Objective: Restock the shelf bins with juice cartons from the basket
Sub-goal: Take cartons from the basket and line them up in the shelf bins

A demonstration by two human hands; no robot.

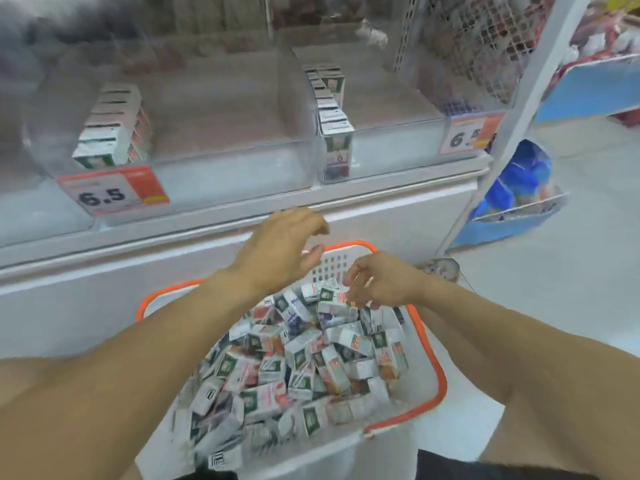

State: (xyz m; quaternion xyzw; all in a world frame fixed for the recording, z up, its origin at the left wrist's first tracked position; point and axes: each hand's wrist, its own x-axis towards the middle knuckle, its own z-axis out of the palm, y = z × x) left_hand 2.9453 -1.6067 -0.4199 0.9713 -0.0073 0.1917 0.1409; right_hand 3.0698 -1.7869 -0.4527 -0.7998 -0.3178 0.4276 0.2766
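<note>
Shop floor pale and blurred, white shelf front (346,216) running from nine o'clock to three o'clock, two clear bins on it: left bin (173,133) at ten o'clock with a short carton row (110,129) and a 6.5 price tag (110,192), right bin (398,133) at one o'clock with its own carton row (332,116) and a second price tag (467,135). Below, at six o'clock, white basket with orange rim (440,375) heaped with juice cartons (294,368); left hand (280,251) over its far edge, fingers loosely spread, holding nothing; right hand (381,280) just beside it at centre, fingertips curled onto one carton (334,301) atop the heap.
</note>
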